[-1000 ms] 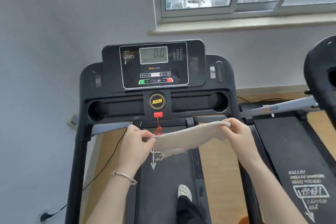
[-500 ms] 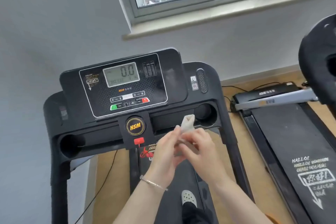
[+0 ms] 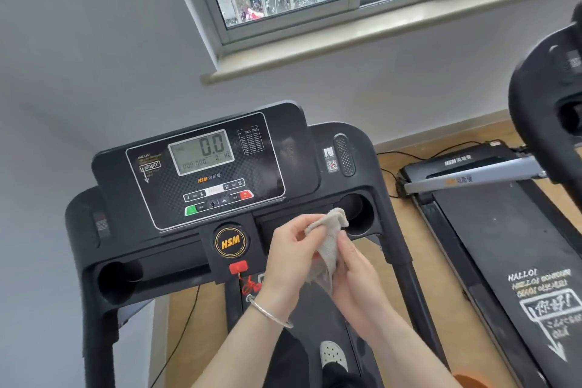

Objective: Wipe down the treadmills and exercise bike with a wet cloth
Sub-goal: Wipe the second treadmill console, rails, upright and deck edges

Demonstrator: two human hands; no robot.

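On the nearer treadmill [image 3: 85, 230], the console [image 3: 204, 173] is best wiped in light strokes, so that no button is pressed, once the cloth [image 3: 330, 230], gripped by the left hand [image 3: 293, 258] and right hand [image 3: 352, 274] just below the console's right side, is folded flat. Counted: two treadmills, one console in full, two hands, one cloth.

cloth [image 3: 329, 241]: had been stretched flat between the hands; hung folded and bunched | left hand [image 3: 288, 260], right hand [image 3: 357, 280]: had been apart at its ends; came together, both holding it | place: went from over the belt [image 3: 316, 309] up to the console [image 3: 201, 167], beside the right cup holder [image 3: 358, 214]
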